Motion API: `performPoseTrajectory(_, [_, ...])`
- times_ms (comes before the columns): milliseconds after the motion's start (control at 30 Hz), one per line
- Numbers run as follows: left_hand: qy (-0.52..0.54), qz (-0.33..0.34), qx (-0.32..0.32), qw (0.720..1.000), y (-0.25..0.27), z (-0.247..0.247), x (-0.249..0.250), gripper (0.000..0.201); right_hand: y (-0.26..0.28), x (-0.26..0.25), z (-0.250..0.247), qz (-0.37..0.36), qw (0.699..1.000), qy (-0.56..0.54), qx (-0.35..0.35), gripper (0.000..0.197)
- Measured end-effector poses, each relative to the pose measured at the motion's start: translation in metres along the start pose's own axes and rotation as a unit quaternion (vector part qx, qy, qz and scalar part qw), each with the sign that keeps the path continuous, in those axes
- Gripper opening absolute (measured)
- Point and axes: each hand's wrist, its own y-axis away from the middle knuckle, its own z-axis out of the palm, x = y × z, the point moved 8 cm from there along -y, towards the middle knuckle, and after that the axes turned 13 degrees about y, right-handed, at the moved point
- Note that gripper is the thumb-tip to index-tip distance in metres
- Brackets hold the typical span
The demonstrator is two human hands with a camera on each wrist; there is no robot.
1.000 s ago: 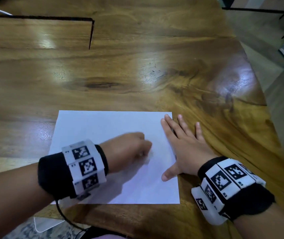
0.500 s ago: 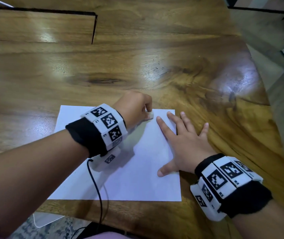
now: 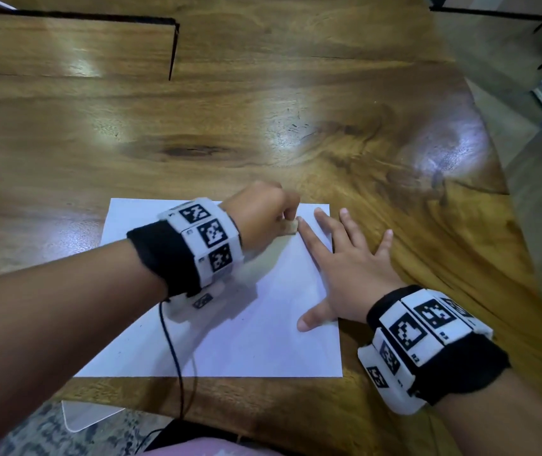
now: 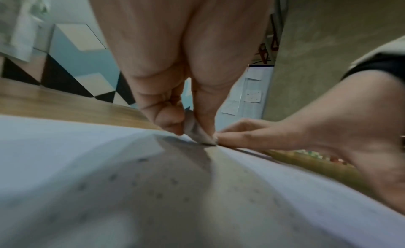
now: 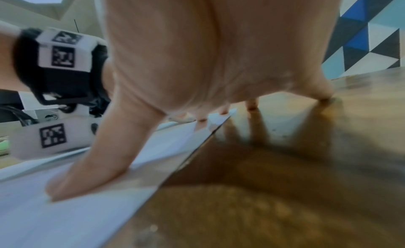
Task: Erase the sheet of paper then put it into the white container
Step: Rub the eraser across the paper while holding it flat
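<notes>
While the right hand [image 3: 352,274] lies flat with its fingers spread across the right edge of the sheet of paper [image 3: 246,340], thumb and two fingers on the white surface and the other fingers on the wooden table [image 3: 263,110], the left hand [image 3: 259,215] is curled around a small pale eraser [image 3: 291,228], pinching it between thumb and fingers. In the left wrist view the eraser [image 4: 197,130] presses its tip against the paper near the sheet's far edge, just beside the right hand's fingertips [image 4: 221,135]. The sheet sits in the lower middle of the head view, flat on the table, near its front edge. Faint grey specks dot the paper [image 4: 153,191] in the wrist view.
</notes>
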Motion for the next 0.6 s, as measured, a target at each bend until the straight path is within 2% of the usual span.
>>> performPoseTrajectory(67, [0.002, -0.009, 0.007, 1.0, 0.002, 0.003, -0.001, 0.008, 0.0, 0.0, 0.0, 0.0, 1.0, 0.0, -0.002, 0.141])
performPoseTrajectory(233, [0.029, 0.064, -0.138, 0.988, 0.066, 0.049, 0.013, 0.012, -0.001, -0.001, 0.001, -0.005, 1.0, -0.012, 0.003, 0.142])
performPoseTrajectory(333, [0.007, 0.078, -0.166, 0.983, 0.071, 0.05, 0.012, 0.007, 0.0, -0.001, 0.001, -0.005, 1.0, -0.014, -0.003, 0.142])
performPoseTrajectory(400, [-0.005, 0.082, -0.143, 0.986, 0.053, 0.04, 0.015, 0.006, 0.0, -0.001, 0.0, -0.005, 1.0, -0.012, -0.004, 0.142])
performPoseTrajectory(533, [0.002, 0.021, -0.006, 1.0, 0.016, 0.009, 0.003, 0.006, 0.0, -0.001, 0.0, -0.002, 1.0, -0.005, -0.005, 0.142])
performPoseTrajectory(567, [-0.002, 0.027, -0.001, 1.0, 0.015, 0.009, 0.002, 0.006, 0.0, -0.001, 0.0, -0.001, 1.0, -0.004, -0.006, 0.142])
performPoseTrajectory(600, [-0.001, 0.03, -0.025, 0.999, 0.023, 0.014, 0.004, 0.008, 0.0, -0.001, 0.0, -0.002, 1.0, -0.005, -0.007, 0.142])
